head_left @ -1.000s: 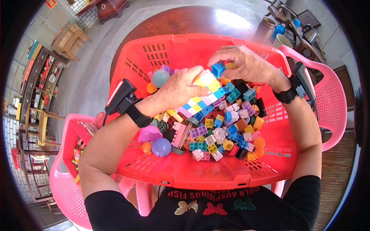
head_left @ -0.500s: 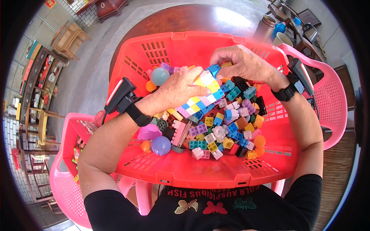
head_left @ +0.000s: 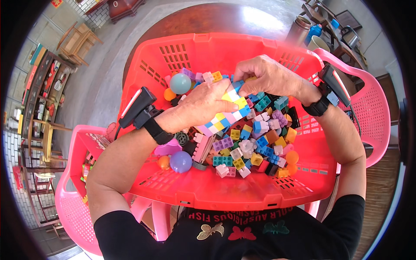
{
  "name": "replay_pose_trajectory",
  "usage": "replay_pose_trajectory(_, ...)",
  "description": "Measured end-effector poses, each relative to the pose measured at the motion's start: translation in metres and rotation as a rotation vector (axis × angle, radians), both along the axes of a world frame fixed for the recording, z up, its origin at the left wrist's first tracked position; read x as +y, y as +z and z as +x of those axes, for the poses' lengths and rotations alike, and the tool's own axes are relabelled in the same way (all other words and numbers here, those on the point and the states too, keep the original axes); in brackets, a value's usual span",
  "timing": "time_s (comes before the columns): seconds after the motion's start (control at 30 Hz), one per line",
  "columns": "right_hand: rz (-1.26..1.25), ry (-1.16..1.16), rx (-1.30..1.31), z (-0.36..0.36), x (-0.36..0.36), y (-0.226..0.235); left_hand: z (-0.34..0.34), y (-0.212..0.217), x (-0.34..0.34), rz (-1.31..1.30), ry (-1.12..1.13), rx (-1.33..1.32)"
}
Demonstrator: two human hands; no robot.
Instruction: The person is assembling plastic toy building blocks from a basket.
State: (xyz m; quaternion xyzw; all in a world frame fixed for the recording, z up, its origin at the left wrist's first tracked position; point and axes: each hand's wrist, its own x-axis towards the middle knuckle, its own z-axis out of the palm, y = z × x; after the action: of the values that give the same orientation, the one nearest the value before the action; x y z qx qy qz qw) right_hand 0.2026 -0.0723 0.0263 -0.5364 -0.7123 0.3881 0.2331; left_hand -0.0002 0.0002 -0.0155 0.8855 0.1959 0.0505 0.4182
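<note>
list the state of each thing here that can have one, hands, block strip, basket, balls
left hand: closed around the strip of joined pastel plastic building blocks, holding it tilted above the pile
right hand: fingers pinched at the strip's upper end
red plastic basket: open-topped, part filled with loose coloured blocks
pale blue ball: loose in the basket
purple ball: loose, near the front rim

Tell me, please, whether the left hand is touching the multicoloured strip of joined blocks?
Touching. The head view shows the left hand wrapped over the upper part of the strip of joined blocks, with its fingers closed on it and no gap visible.
</note>
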Motion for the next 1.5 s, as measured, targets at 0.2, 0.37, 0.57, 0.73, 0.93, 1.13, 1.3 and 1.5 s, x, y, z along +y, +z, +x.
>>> replay_pose_trajectory(0.2, -0.006, -0.056, 0.072, -0.004, -0.004, 0.007, 0.0, 0.003, -0.006, 0.036, 0.031, -0.14)
replay_pose_trajectory(0.37, 0.001, -0.081, 0.073, 0.0, -0.002, 0.004, 0.003, -0.005, 0.001, 0.022, 0.042, -0.206)
replay_pose_trajectory(0.57, 0.045, -0.208, 0.449, 0.019, 0.008, -0.011, 0.002, 0.015, 0.024, -0.454, 0.103, -0.252)
replay_pose_trajectory(0.73, -0.135, -0.213, 0.467, 0.033, 0.008, -0.009, 0.006, 0.02, 0.016, -0.716, 0.242, -0.34)
replay_pose_trajectory(0.93, -0.156, -0.086, 0.512, 0.031, 0.013, -0.018, 0.003, 0.015, 0.015, -0.831, 0.24, -0.337)
replay_pose_trajectory(1.13, -0.161, -0.039, 0.471, 0.032, 0.014, -0.015, 0.003, 0.011, 0.017, -0.96, 0.23, -0.4)
replay_pose_trajectory(1.3, -0.181, -0.038, 0.546, 0.031, 0.014, -0.019, 0.003, 0.009, 0.017, -0.901, 0.273, -0.378)
replay_pose_trajectory(1.5, -0.185, 0.012, 0.505, 0.034, 0.015, -0.018, 0.004, 0.013, 0.015, -0.873, 0.26, -0.377)
